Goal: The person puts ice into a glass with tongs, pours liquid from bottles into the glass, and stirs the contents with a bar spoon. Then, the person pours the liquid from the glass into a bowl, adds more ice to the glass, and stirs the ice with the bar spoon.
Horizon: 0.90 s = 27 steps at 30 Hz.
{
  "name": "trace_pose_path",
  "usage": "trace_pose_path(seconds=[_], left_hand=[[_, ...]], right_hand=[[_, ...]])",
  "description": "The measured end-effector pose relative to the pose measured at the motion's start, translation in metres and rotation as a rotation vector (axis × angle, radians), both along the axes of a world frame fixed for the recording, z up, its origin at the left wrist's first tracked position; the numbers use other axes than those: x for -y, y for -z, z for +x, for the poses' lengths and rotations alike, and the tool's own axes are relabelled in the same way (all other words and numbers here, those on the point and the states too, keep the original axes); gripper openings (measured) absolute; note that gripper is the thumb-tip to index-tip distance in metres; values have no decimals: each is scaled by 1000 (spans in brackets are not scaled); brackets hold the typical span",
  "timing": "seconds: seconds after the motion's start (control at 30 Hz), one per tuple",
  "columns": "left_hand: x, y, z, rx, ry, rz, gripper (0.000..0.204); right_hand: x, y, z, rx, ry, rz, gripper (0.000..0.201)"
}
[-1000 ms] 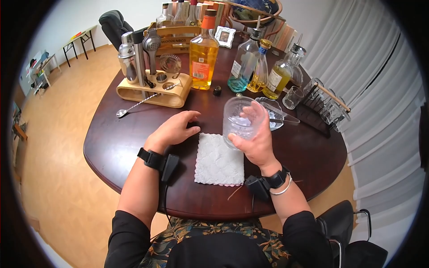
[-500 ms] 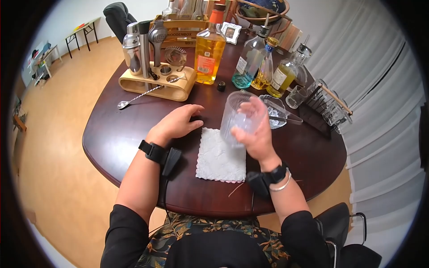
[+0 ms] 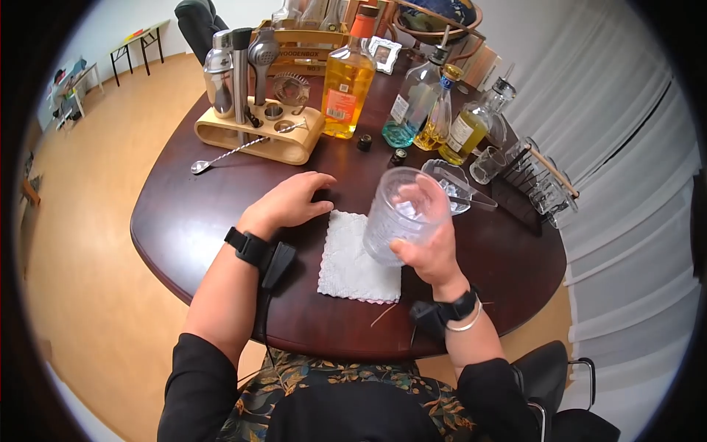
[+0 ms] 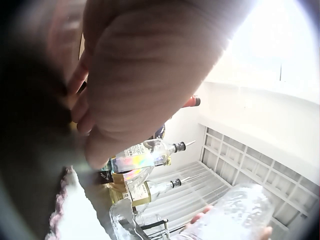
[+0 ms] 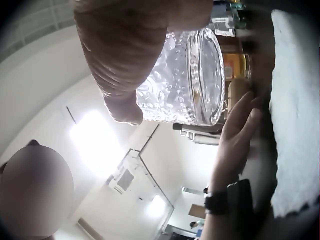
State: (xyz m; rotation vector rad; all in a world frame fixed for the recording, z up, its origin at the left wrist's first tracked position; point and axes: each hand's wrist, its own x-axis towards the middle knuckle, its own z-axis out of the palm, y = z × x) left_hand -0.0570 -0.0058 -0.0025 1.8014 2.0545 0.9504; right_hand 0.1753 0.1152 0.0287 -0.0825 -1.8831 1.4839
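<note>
In the head view my right hand (image 3: pixel 436 254) grips a clear, textured mixing glass (image 3: pixel 394 228) from its right side, thumb across the near wall. The glass tilts above the white cloth (image 3: pixel 346 265), and pale, ice-like bits show through it. Its patterned wall and thick base (image 5: pixel 207 80) fill the upper middle of the right wrist view. My left hand (image 3: pixel 291 200) rests on the table left of the cloth, fingers loosely bent and holding nothing. Behind the glass lies a clear dish (image 3: pixel 460 199) with ice, partly hidden by the right hand.
A wooden bar-tool stand (image 3: pixel 294 152) with a shaker (image 3: pixel 219 81) and a twisted bar spoon (image 3: pixel 221 160) stands back left. An amber bottle (image 3: pixel 346 88) and several other bottles are at the back. Two dark caps (image 3: pixel 364 142) lie before them. A glass rack (image 3: pixel 530 180) stands right.
The right hand has swung the mixing glass about, up a little and then down nearer the body, with its tilt shifting. The left hand has stayed in place on the table.
</note>
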Motion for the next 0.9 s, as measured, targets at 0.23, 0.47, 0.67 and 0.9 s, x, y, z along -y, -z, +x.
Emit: trace_pose_path(seconds=[0.23, 0.47, 0.67, 0.9], left_hand=[[-1, 2, -1, -64, 30, 5, 48], [-1, -1, -1, -84, 18, 26, 47], [0, 1, 1, -47, 16, 14, 46], [-7, 11, -8, -79, 50, -11, 46]], right_hand=[[-5, -1, 5, 47, 86, 81, 93], [-12, 3, 0, -29, 111, -7, 95], [-7, 6, -7, 73, 145, 41, 94], [7, -3, -5, 97, 52, 129, 98]])
